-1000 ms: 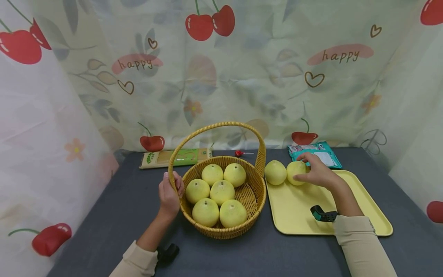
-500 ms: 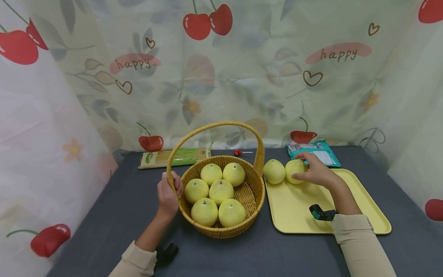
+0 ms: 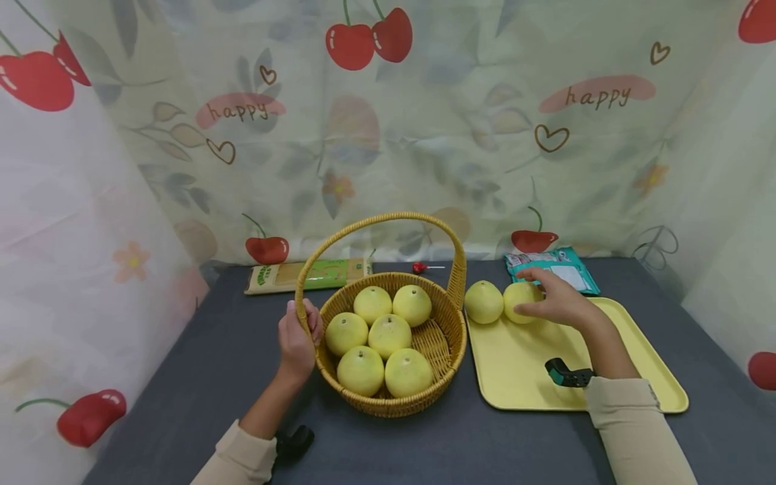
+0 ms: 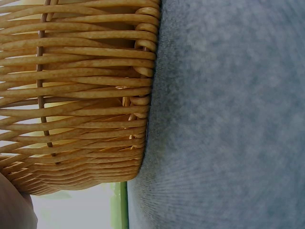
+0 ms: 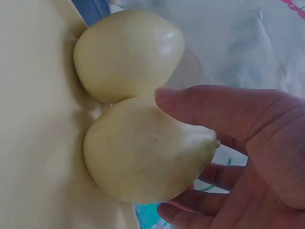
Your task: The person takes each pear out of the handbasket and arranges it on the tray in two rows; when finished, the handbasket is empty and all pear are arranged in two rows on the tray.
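My left hand (image 3: 296, 342) grips the left foot of the handle (image 3: 364, 224) of a woven wicker basket (image 3: 395, 408), close to its rim. Several pale yellow-green pomelos (image 3: 389, 337) sit inside, with bare weave on the basket's right side. Over the far left part of a yellow tray (image 3: 521, 384), my right hand (image 3: 564, 303) holds a pomelo (image 5: 143, 152) between thumb and fingers. The right wrist view shows the thumb tip on its upper side and the fingers partly behind it. A second pomelo (image 5: 126, 55) lies against it, at the tray's far left corner.
At the back lie a green-and-tan noodle packet (image 3: 327, 274), a red lollipop (image 3: 419, 268) and a teal packet (image 3: 572, 269) just behind the tray. A printed cherry curtain (image 3: 400, 162) closes off the rear of the grey tabletop (image 3: 436, 448).
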The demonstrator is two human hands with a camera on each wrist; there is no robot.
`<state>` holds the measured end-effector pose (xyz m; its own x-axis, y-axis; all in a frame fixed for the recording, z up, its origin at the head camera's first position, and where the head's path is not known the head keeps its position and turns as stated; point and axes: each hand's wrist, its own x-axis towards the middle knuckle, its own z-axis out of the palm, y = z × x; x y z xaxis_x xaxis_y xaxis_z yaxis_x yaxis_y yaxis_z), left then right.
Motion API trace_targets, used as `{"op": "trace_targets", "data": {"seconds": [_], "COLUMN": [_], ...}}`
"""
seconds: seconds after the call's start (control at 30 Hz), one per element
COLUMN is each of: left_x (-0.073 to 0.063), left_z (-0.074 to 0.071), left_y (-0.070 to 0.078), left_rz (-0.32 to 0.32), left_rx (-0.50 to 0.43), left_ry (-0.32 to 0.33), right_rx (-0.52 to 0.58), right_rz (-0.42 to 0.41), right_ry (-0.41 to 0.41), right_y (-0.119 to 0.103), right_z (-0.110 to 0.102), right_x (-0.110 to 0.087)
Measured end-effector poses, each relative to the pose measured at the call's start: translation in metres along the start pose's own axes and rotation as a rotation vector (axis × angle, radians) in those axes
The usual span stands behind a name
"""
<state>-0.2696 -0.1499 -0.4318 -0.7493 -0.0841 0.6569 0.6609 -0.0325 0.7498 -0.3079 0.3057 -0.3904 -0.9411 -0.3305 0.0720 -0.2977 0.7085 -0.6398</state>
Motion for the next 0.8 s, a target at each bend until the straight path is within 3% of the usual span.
{"op": "trace_targets", "data": {"seconds": [0.3, 0.5, 0.8], "left_x": [0.0, 0.0, 0.0], "left_z": [0.001, 0.001, 0.001], "left_y": [0.001, 0.001, 0.001], "left_rz": [-0.001, 0.004, 0.012], "left_rx": [-0.003, -0.002, 0.003], "left_ry": [0.0, -0.003, 0.005], "right_rx": [-0.1, -0.131, -0.156], "right_rz": [-0.084, -0.133, -0.283], "right_ry": [0.057, 0.044, 0.028], "right_y": [-0.03, -0.057, -0.095], "right_z": [-0.009, -0.012, 0.004], "right_x": [-0.007, -0.018, -0.02]}}
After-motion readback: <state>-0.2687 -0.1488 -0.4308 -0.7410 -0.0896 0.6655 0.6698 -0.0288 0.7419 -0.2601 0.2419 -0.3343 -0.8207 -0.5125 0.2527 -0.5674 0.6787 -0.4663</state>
